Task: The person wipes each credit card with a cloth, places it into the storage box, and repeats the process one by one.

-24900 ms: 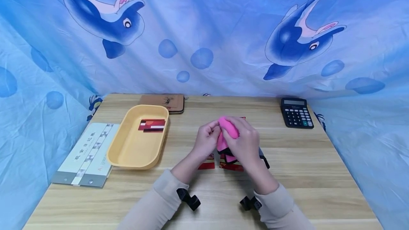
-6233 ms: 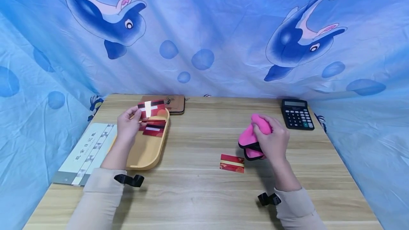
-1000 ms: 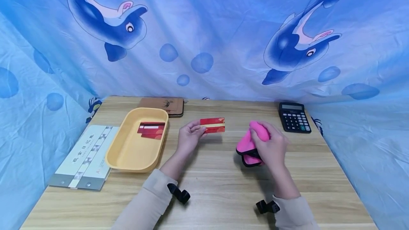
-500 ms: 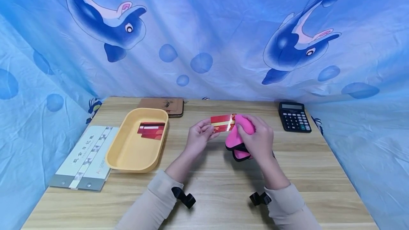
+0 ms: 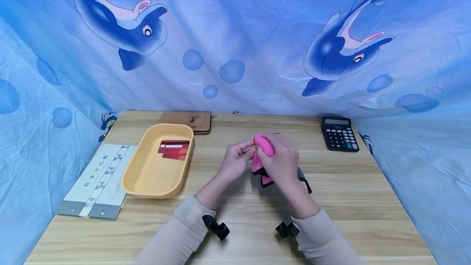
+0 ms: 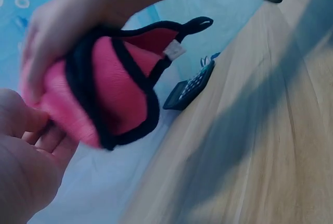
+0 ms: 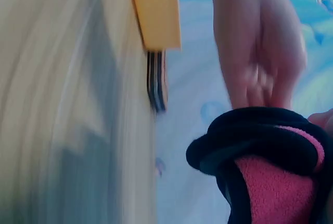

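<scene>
My left hand pinches a red card in front of me; only a thin red and yellow sliver of the card shows. Beside it my right hand grips a bunched pink cloth with black edging, which meets the card's edge. Most of the card is hidden by the cloth and fingers. In the left wrist view the cloth hangs in folds, with a black loop and a small white tag. The right wrist view shows the cloth below the left hand. Both hands are above the table.
A yellow tray with red cards in it stands to the left. Beside it lies a pale folder. A brown notebook lies behind the tray, and a black calculator at the back right.
Earlier the left hand lifted the last loose card off the table. Within the last second it brought this card right, while the right hand moved the cloth left to it; the card turned edge-on.
</scene>
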Motion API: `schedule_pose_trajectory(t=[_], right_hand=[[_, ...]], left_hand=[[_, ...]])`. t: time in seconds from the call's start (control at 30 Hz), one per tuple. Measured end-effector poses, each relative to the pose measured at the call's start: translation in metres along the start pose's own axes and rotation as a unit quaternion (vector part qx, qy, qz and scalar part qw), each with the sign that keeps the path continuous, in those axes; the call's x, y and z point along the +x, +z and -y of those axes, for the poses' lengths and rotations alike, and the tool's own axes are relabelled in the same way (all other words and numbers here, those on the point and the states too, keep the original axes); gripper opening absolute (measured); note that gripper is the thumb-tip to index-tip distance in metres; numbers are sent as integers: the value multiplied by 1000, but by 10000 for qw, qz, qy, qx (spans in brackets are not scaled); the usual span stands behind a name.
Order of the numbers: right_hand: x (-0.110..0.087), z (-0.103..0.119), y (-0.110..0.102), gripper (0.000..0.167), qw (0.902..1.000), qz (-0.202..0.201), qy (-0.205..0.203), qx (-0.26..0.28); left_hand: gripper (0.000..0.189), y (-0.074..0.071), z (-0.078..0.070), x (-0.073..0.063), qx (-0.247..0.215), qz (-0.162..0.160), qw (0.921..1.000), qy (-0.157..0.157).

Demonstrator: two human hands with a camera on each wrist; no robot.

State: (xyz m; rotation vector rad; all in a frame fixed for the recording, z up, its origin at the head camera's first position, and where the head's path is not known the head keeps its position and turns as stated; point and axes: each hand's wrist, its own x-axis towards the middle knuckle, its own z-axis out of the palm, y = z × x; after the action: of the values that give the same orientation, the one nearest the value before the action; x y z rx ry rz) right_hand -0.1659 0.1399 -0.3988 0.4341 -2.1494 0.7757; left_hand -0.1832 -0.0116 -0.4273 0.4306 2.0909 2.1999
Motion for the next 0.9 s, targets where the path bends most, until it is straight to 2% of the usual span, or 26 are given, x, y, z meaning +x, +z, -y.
schedule_pose_trajectory(t=[0.13, 0.23, 0.37, 0.5, 0.6, 0.7, 0.8, 0.9], right_hand=[[-5, 14, 3, 28, 9994, -9, -258, 209], [-6, 12, 1, 29, 9994, -58, -256, 230], [-4, -3, -7, 29, 9999, -93, -26, 120], [-1, -19, -17, 31, 9990, -260, 348, -63], [1, -22, -20, 31, 9985, -314, 414, -160], [1, -17, -17, 30, 9989, -298, 321, -141], [0, -7, -10, 28, 9996, -257, 143, -6], [-1, 7, -3, 27, 9993, -252, -67, 265]], left_hand=[[37, -3, 0, -5, 296, 50, 9995, 89], [33, -7, -4, -8, 269, 96, 9995, 112], [29, -12, -8, -8, -230, 2, 9997, 74], [31, -18, -11, -9, -840, -78, 9964, 11], [32, -20, -13, -9, -1022, -49, 9947, 20], [31, -18, -12, -8, -811, 48, 9967, 92], [31, -13, -11, -7, -284, 245, 9989, 266], [30, -9, -10, -7, 200, 374, 9979, 495]])
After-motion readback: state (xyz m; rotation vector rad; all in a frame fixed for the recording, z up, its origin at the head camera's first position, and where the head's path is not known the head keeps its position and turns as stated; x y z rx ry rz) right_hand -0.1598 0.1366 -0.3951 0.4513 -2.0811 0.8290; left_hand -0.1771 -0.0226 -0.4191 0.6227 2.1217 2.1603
